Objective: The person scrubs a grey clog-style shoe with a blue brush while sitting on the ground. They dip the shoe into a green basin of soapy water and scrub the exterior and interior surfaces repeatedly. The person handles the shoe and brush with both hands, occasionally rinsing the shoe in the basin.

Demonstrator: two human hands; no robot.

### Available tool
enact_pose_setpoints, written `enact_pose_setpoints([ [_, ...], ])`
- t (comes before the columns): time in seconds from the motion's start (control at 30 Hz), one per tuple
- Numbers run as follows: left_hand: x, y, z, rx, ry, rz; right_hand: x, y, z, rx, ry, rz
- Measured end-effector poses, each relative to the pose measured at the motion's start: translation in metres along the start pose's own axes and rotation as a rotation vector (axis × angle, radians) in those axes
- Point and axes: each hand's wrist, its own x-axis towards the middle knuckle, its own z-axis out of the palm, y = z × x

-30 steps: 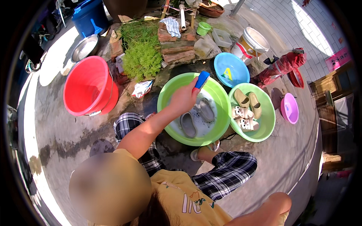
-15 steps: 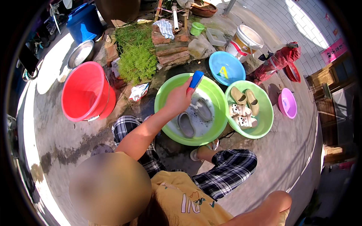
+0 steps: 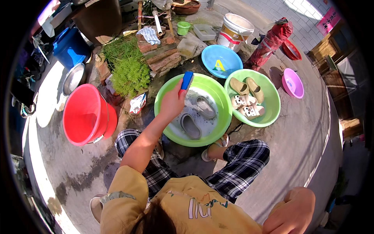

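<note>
My left hand (image 3: 173, 102) is closed round a blue-and-red scrubbing brush (image 3: 187, 80), held over the far left part of a large green basin (image 3: 222, 134). Pale bristles show along the brush's right side. Below it, soapy water holds a grey clog (image 3: 191, 126) and a second grey shoe (image 3: 205, 107) partly covered with suds; the brush touches neither. At the lower right my right hand (image 3: 292, 212) is bent in close to my yellow sleeve, away from the basins. Its fingers are too unclear to tell what they do.
A paler green basin (image 3: 272, 113) with olive clogs (image 3: 255, 90) and cream slippers (image 3: 251, 111) stands right of the large one. Around are a blue basin (image 3: 233, 58), red bucket (image 3: 83, 117), purple basin (image 3: 293, 83), white pail (image 3: 233, 29), bricks (image 3: 165, 58) and a crumpled packet (image 3: 137, 103).
The view has shifted and turned, so basins and bucket sit differently in it. My left hand still holds the brush above the basin. The right hand has come into view at the lower right.
</note>
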Motion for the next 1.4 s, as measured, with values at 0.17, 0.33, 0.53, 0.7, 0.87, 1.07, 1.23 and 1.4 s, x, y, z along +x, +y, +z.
enact_pose_setpoints([
  [0.17,0.001,-0.017,-0.015,0.063,0.048,-0.032,-0.184,-0.021,0.019,-0.178,0.721,0.481],
  [0.33,0.017,-0.037,-0.033,0.209,0.083,0.055,-0.337,0.085,0.167,0.546,1.834,1.221],
  [0.53,0.023,-0.062,-0.154,0.296,0.266,0.051,-0.481,0.203,0.317,0.551,1.994,1.642],
  [0.7,-0.044,-0.028,-0.207,0.025,0.436,-0.268,-0.485,0.26,0.313,0.487,1.702,1.98],
  [0.87,-0.071,-0.069,-0.227,0.206,0.232,-0.361,-0.511,0.255,0.221,-0.341,2.027,1.67],
  [1.07,-0.058,-0.128,-0.158,0.257,-0.06,-0.442,-0.414,0.136,0.023,-0.835,2.017,1.173],
  [1.23,-0.048,-0.163,-0.056,0.38,-0.329,-0.275,-0.276,0.142,-0.12,-0.661,1.542,1.081],
  [1.4,-0.035,-0.191,0.049,0.419,-0.527,-0.257,-0.149,0.285,-0.196,-0.271,0.814,1.203],
])
